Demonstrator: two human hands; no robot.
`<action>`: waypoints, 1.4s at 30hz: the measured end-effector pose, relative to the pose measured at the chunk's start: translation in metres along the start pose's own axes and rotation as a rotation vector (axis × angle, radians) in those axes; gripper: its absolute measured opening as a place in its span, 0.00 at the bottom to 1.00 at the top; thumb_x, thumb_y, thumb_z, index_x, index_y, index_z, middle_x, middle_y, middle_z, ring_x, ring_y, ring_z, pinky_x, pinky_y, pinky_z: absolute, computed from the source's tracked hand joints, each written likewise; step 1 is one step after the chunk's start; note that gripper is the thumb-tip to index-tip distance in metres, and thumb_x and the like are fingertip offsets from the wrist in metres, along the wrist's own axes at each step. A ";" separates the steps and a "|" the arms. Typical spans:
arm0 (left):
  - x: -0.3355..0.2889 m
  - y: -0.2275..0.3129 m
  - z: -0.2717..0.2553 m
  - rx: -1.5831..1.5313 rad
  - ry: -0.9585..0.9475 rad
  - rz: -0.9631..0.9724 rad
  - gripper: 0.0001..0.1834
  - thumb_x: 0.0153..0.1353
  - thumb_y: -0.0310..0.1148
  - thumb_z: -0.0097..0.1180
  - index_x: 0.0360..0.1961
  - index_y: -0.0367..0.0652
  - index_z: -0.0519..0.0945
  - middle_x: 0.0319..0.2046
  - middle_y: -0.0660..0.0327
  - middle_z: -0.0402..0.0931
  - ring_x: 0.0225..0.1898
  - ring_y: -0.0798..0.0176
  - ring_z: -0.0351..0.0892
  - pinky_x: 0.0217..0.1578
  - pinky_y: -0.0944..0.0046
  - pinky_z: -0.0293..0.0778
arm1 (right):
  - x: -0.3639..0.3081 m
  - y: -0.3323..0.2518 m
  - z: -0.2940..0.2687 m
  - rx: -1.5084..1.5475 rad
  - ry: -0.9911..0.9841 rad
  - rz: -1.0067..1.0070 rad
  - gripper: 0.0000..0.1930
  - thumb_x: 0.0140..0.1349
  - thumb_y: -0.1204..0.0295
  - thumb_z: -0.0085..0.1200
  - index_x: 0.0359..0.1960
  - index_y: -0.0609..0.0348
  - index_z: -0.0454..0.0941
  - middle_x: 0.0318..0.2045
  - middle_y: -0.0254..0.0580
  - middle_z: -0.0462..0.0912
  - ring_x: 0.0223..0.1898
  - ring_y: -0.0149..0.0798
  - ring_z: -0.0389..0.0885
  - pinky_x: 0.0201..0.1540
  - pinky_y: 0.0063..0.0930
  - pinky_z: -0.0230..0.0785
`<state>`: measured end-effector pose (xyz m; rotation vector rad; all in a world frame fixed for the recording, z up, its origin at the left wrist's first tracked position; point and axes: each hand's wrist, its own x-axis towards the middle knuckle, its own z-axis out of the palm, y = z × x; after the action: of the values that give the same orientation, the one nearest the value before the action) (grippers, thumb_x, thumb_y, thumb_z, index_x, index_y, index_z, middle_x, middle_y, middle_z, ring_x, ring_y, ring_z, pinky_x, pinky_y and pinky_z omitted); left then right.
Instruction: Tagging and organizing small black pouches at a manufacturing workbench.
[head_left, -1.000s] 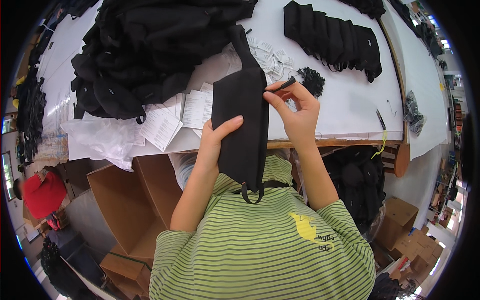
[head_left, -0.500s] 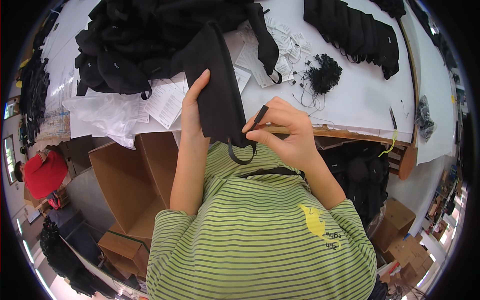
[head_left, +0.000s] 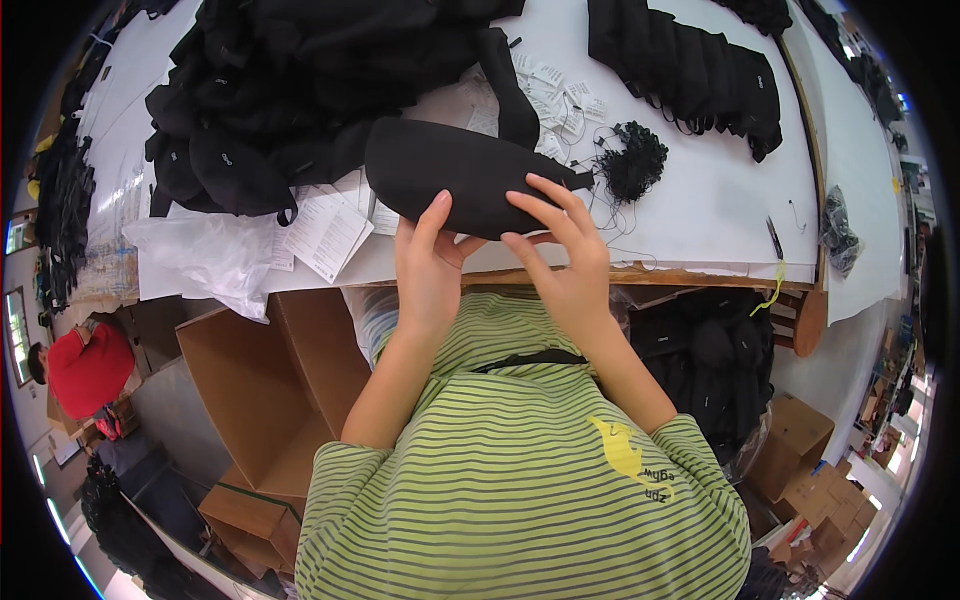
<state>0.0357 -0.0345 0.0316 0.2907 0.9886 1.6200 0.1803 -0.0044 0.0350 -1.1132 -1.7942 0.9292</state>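
Observation:
A flat black fabric pouch (head_left: 460, 170) with one rounded end lies sideways above the table's near edge. My left hand (head_left: 430, 265) grips its near edge, thumb on top and the other fingers hidden underneath. At the right part of the pouch, my right hand (head_left: 572, 255) holds on with fingers spread over the upper face and the thumb at the near edge. A short dark tab sticks out from the pouch's right end. Just beyond it sits a tangled bunch of thin black cords (head_left: 632, 163).
Black pouches form a large heap (head_left: 225, 150) at the back left and a row (head_left: 690, 75) at the back right. Printed sheets (head_left: 328, 232), a clear plastic bag (head_left: 205, 245) and small white tags (head_left: 572, 108) lie about. A cardboard box (head_left: 245, 375) stands below left; a person in red (head_left: 90, 370) is farther off.
The pouch has turned from upright to sideways, its rounded end now left. My right hand has shifted from the black tab and loop end onto the pouch's face.

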 end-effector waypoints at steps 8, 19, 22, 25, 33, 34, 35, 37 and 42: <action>0.014 0.009 -0.032 0.363 0.005 0.284 0.21 0.63 0.32 0.57 0.55 0.38 0.69 0.49 0.58 0.72 0.49 0.67 0.73 0.49 0.68 0.70 | 0.016 0.021 -0.033 0.171 -0.038 0.076 0.13 0.54 0.77 0.61 0.43 0.55 0.83 0.48 0.39 0.79 0.42 0.32 0.80 0.39 0.21 0.75; 0.011 0.008 -0.028 0.285 0.014 0.149 0.08 0.60 0.30 0.61 0.39 0.38 0.79 0.33 0.64 0.76 0.34 0.74 0.73 0.36 0.73 0.71 | 0.019 0.041 -0.031 0.471 -0.020 0.215 0.15 0.60 0.75 0.58 0.50 0.57 0.77 0.49 0.37 0.73 0.45 0.29 0.77 0.43 0.21 0.71; 0.009 0.011 -0.022 0.406 -0.002 0.162 0.09 0.58 0.29 0.63 0.38 0.38 0.79 0.29 0.64 0.76 0.30 0.74 0.74 0.29 0.73 0.72 | 0.022 0.044 -0.037 0.495 -0.042 0.255 0.14 0.58 0.75 0.60 0.47 0.60 0.78 0.44 0.34 0.74 0.42 0.27 0.77 0.43 0.20 0.71; 0.012 0.012 -0.034 0.543 -0.016 0.116 0.10 0.56 0.28 0.65 0.37 0.37 0.78 0.27 0.66 0.76 0.22 0.75 0.71 0.24 0.75 0.69 | 0.026 0.039 -0.047 0.365 -0.075 0.238 0.12 0.59 0.77 0.59 0.45 0.61 0.78 0.37 0.35 0.79 0.34 0.23 0.76 0.35 0.15 0.69; 0.013 0.021 -0.029 0.595 -0.085 0.135 0.11 0.60 0.28 0.59 0.44 0.38 0.77 0.19 0.66 0.72 0.17 0.76 0.66 0.19 0.76 0.60 | 0.045 0.026 -0.087 0.312 -0.073 0.444 0.09 0.54 0.73 0.64 0.37 0.58 0.83 0.26 0.32 0.80 0.20 0.20 0.73 0.21 0.12 0.61; 0.015 0.020 -0.033 0.663 -0.093 0.164 0.12 0.63 0.29 0.55 0.47 0.38 0.77 0.20 0.65 0.73 0.19 0.76 0.66 0.20 0.76 0.59 | 0.051 0.036 -0.101 0.332 0.030 0.442 0.09 0.55 0.72 0.64 0.38 0.59 0.83 0.26 0.33 0.81 0.20 0.21 0.74 0.22 0.13 0.63; 0.017 0.020 -0.040 0.700 -0.091 0.156 0.13 0.62 0.29 0.55 0.47 0.39 0.76 0.24 0.64 0.75 0.25 0.74 0.70 0.26 0.74 0.64 | 0.058 0.048 -0.117 0.353 0.130 0.437 0.10 0.56 0.71 0.64 0.39 0.59 0.83 0.27 0.34 0.81 0.20 0.23 0.75 0.23 0.14 0.65; 0.020 0.012 -0.060 1.001 -0.002 0.270 0.13 0.61 0.29 0.56 0.47 0.39 0.75 0.33 0.62 0.76 0.35 0.70 0.74 0.35 0.69 0.68 | 0.068 0.073 -0.158 0.504 0.346 0.434 0.13 0.58 0.69 0.62 0.42 0.61 0.81 0.31 0.37 0.82 0.22 0.26 0.78 0.26 0.16 0.70; 0.014 0.009 -0.078 1.293 0.024 0.459 0.15 0.59 0.29 0.56 0.48 0.41 0.74 0.47 0.57 0.72 0.50 0.58 0.68 0.49 0.61 0.65 | 0.114 0.118 -0.255 0.854 0.668 0.372 0.14 0.62 0.70 0.57 0.47 0.64 0.75 0.41 0.46 0.79 0.32 0.37 0.82 0.32 0.19 0.77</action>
<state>-0.0257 -0.0559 -0.0140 1.4397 1.9897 1.1242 0.4164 0.1837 0.0620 -1.0069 -0.5453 1.1873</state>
